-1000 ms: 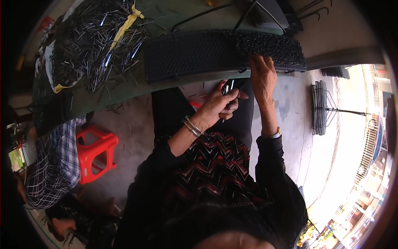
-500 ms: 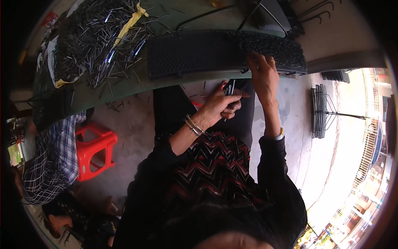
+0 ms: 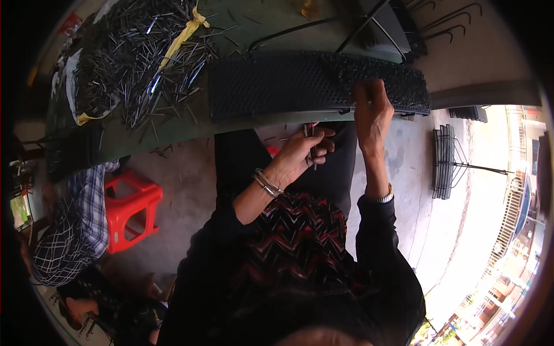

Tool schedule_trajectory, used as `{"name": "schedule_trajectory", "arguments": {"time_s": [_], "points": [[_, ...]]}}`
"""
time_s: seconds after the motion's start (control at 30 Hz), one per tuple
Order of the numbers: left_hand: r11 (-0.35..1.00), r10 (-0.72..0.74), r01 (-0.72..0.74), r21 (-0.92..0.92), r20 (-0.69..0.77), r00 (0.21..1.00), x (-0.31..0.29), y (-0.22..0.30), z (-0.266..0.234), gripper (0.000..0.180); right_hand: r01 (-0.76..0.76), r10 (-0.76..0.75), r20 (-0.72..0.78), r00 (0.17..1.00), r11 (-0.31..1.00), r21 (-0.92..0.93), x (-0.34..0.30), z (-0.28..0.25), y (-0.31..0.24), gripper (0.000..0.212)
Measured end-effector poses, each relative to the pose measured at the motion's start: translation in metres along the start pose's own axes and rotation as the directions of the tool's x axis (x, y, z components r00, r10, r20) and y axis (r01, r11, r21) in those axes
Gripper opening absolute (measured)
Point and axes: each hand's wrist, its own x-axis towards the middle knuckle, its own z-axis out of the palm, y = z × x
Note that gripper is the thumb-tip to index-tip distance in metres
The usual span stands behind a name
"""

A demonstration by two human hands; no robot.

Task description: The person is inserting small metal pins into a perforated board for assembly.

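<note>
A long black perforated plate [image 3: 262, 86] lies along the near edge of the table, with many dark pin ends standing in its right part. My right hand [image 3: 373, 118] is over that part, its fingertips pinched together and blurred; what they hold, if anything, is hidden. Lower and to the left, my left hand [image 3: 301, 151] is closed around a few thin metal pins [image 3: 311, 151] in front of the table edge. A big heap of loose metal pins [image 3: 135, 69] covers the left of the table, with a yellow strip [image 3: 183, 39] across it.
Bent black rods [image 3: 300, 24] rise behind the plate. At the left stands a red plastic stool [image 3: 133, 210] beside a person in a checked sleeve [image 3: 89, 210]. On the floor at right is a black slatted rack [image 3: 443, 161]. The green table edge [image 3: 179, 138] runs before me.
My right hand has shifted slightly right and nearer to me over the plate. My left hand has drawn a little left, its pins now more upright. The table appears slightly lower in view.
</note>
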Motion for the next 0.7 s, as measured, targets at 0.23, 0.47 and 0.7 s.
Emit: {"name": "schedule_trajectory", "arguments": {"time_s": [0.23, 0.47, 0.7], "points": [[1.0, 0.01, -0.01, -0.004, 0.157, 0.988, 0.006, 0.003, -0.014, 0.029, 0.146, -0.151, -0.053, 0.987, 0.985, -0.088, 0.025, 0.038, 0.023, 0.007], [0.994, 0.105, -0.104, -0.014, 0.081, 0.991, 0.002, 0.001, -0.005, 0.028, 0.219, -0.225, -0.019, 0.974, 0.961, -0.168, 0.031, 0.036, 0.023, 0.008], [0.993, 0.114, -0.102, -0.065, 0.217, 0.969, 0.009, -0.002, -0.025, 0.037, 0.217, -0.207, 0.069, 0.976, 0.882, -0.418, 0.022, 0.043, 0.028, 0.011]]}}
